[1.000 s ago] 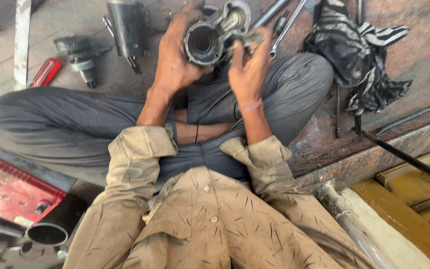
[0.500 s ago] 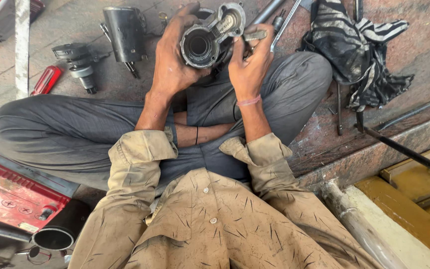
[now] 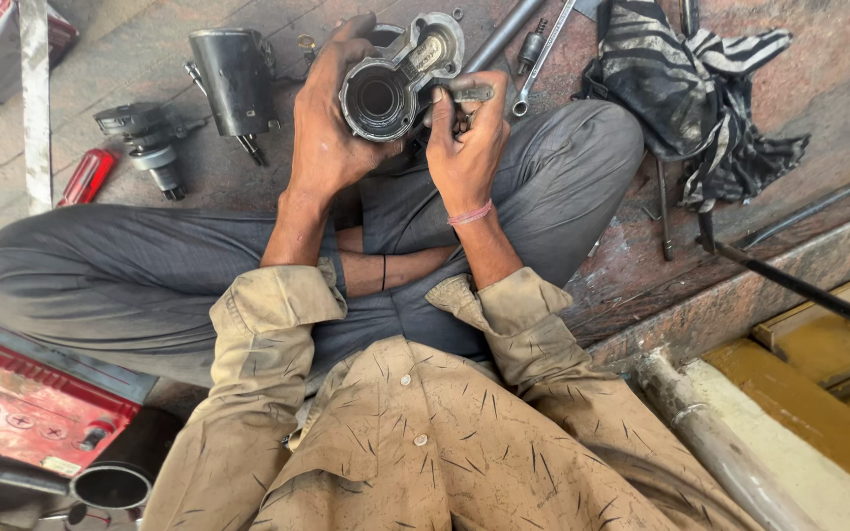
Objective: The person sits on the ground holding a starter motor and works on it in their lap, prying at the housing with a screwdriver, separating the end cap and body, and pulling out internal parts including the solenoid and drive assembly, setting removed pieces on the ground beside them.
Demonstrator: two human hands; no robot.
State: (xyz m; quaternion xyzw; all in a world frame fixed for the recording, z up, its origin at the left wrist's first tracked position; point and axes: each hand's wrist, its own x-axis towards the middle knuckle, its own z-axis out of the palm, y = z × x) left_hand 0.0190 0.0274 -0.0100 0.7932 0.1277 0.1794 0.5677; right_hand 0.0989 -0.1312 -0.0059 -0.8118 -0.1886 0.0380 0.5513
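Housing (image 3: 391,84): gripped by left hand (image 3: 327,128) over the lap, above the floor (image 3: 838,88). Right hand (image 3: 464,147) closed around small metal part (image 3: 469,93). Risk judged: part dropped among scattered tools if grip slipped.

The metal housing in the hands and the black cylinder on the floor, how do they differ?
The metal housing is grey, held up by the left hand, its open bore facing the camera. The black cylinder is dark, closed-sided, lying untouched on the floor. Both are round, grimy machine parts.
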